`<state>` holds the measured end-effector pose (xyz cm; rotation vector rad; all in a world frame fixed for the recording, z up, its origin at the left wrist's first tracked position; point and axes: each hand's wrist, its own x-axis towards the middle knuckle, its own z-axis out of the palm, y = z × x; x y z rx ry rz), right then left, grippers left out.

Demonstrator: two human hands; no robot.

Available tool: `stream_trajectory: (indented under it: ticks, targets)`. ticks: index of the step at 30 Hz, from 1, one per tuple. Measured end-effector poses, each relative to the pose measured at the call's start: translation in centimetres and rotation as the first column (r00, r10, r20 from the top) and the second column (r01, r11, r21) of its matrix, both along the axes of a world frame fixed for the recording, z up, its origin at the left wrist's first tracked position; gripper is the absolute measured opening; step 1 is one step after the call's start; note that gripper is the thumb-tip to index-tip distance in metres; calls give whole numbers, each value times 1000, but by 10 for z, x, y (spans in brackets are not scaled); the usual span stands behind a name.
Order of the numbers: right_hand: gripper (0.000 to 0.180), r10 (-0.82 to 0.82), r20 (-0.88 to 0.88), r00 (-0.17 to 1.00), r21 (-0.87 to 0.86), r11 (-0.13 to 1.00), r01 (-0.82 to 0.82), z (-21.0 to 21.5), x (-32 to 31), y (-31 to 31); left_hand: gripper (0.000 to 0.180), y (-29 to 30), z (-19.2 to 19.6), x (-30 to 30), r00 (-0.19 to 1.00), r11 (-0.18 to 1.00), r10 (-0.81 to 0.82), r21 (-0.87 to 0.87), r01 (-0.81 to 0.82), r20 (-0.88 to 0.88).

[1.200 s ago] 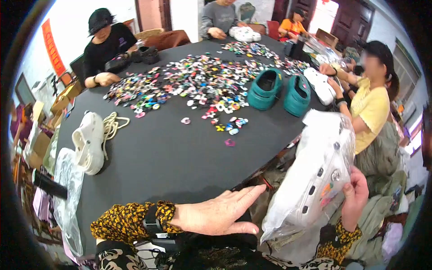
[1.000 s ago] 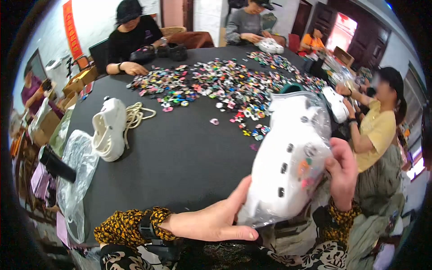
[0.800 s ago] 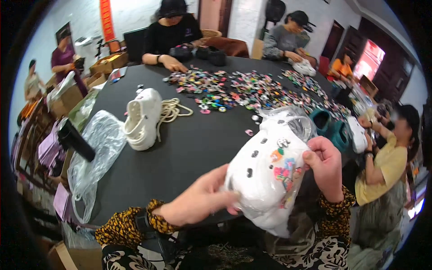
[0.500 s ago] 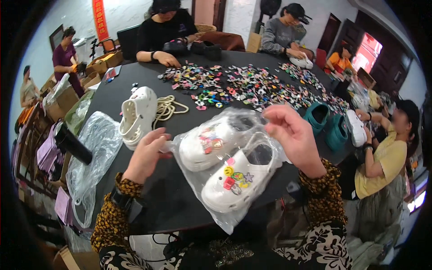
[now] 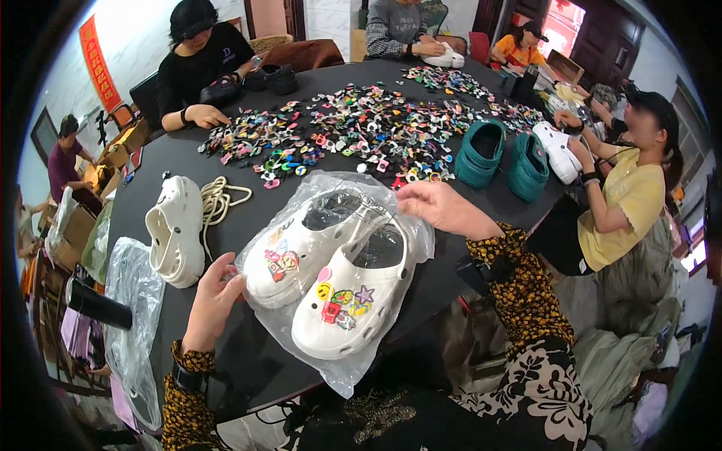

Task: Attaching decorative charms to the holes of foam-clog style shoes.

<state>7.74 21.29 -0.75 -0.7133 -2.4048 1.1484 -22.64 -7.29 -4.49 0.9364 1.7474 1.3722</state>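
A pair of white clogs (image 5: 331,319) with colourful charms on their uppers lies inside a clear plastic bag (image 5: 340,377) in front of me. At the bag's left edge, my left hand (image 5: 213,301) has thumb and fingers bent together on the film. My right hand (image 5: 450,208) pinches the film at the upper right, close to the clogs' heel end; its fingertips partly hide the grip. To the left stands another white clog pair (image 5: 174,229), one largely behind the other, beside a coil of cream cord (image 5: 218,203).
Loose charms (image 5: 361,128) cover the middle of the black table (image 5: 278,361). Teal clogs (image 5: 478,154) stand at right, near a person in yellow (image 5: 628,199) handling a white clog (image 5: 558,152). An empty plastic bag (image 5: 134,316) and black cylinder (image 5: 98,304) lie left. Other people sit across.
The view has shifted to the right. The bagged clogs are turned somewhat and show more clearly through smoother film. Both hands stay at the bag's edges.
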Motion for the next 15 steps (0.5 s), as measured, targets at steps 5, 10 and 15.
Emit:
stream_trajectory:
  ticks: [5, 10, 15]
  targets:
    - [14, 29, -197, 980, -316, 944, -92, 18, 4, -14, 19, 8, 4, -5, 998, 992, 57, 113, -53, -38]
    - [20, -152, -451, 879, -530, 839, -126, 47, 19, -32, 18, 22, 13, -36, 985, 961, 168, 212, -175, 51]
    - [25, 116, -417, 902, -659, 645, -387, 49, 36, -52, 23, 40, 22, -55, 963, 892, 269, 375, -254, 13]
